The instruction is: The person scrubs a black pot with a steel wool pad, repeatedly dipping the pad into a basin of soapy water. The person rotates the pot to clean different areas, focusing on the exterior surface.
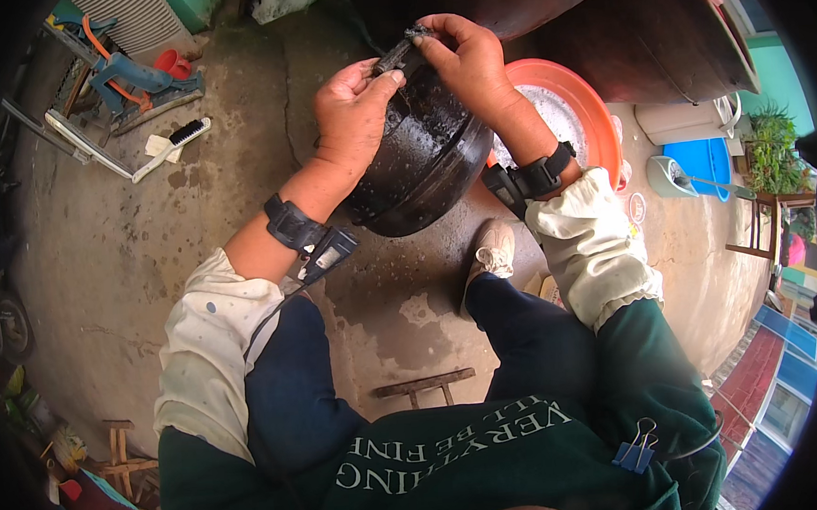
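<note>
My left hand (354,107) and my right hand (467,58) pinch a short, dark, wet strip (395,56) between thumbs and fingers. Its material is hard to make out; it may be a cloth or a scouring pad. Below the hands stands a dark rounded vessel (421,173), glossy with water and flecked with suds. Whether the strip touches its surface cannot be told. Beside my right forearm, partly behind it, is an orange plastic basin (600,113) of foamy water.
Large dark vats (641,37) rise at the upper right. A white-handled brush (170,150) lies on the concrete floor at the left, near a blue tool stand (134,79) and a red mug (172,62). Farther right are a blue tub (708,159) and a grey scoop-shaped container (667,176). A wooden stool (423,384) is beneath me.
</note>
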The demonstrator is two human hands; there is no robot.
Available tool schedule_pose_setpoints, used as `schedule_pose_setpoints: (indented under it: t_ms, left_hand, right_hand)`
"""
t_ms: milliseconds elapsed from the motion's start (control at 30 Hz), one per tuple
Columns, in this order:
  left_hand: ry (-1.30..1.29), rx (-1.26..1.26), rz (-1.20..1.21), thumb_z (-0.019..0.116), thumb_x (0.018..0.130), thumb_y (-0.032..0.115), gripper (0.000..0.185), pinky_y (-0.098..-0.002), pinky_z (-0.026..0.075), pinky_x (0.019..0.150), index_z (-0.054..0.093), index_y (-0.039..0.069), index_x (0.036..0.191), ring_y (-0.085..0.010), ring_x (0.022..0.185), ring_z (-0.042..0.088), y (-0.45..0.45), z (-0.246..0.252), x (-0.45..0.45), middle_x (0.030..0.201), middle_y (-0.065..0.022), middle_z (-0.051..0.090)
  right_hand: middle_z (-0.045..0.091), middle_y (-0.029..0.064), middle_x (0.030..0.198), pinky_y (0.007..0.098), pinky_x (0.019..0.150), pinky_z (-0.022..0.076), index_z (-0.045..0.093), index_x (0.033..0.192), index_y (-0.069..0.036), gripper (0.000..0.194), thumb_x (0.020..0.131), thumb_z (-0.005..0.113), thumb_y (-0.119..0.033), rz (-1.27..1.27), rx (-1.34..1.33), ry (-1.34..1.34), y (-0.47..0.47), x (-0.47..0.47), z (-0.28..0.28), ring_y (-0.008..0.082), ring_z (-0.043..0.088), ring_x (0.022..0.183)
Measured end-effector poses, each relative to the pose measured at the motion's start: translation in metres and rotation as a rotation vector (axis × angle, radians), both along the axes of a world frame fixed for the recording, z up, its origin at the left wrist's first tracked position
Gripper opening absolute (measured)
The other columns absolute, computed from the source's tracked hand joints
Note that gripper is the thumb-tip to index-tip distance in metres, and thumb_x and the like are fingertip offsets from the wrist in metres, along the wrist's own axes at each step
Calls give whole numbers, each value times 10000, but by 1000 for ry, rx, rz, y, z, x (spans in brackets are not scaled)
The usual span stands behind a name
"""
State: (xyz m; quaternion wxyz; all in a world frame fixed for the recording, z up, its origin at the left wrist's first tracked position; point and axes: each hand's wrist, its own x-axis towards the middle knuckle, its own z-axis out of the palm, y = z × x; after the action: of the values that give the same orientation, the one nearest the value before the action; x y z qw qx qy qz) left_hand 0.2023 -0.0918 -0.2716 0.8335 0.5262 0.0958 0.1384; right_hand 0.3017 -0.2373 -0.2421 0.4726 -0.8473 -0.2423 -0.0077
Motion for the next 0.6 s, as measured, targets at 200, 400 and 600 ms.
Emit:
schedule_pose_setpoints:
  t_ms: [200,400,600]
  left_hand:
    - [-83,137,15,642,982,23,248,-228,525,856,654,-64,1214,-88,906,667,-1,-4,-1,1006,-49,741]
    - [-168,310,-59,577,1021,55,239,-241,514,865,662,-40,1223,-76,942,642,1,-10,-1,992,-31,741]
    - [-182,377,12,568,1018,44,234,-249,520,857,682,-27,1210,-87,926,644,7,-14,2,983,-33,736]
  right_hand:
    - [730,114,911,306,767,562,725,1041,-4,187,883,749,-101,219,14,-265,5,-6,4,194,707,818]
    - [718,161,862,363,720,579,734,975,6,170,836,729,-92,22,34,-206,4,-1,5,272,717,765]
    - [734,78,813,289,696,564,732,1006,-5,155,889,747,-105,186,57,-295,6,-10,4,148,701,748]
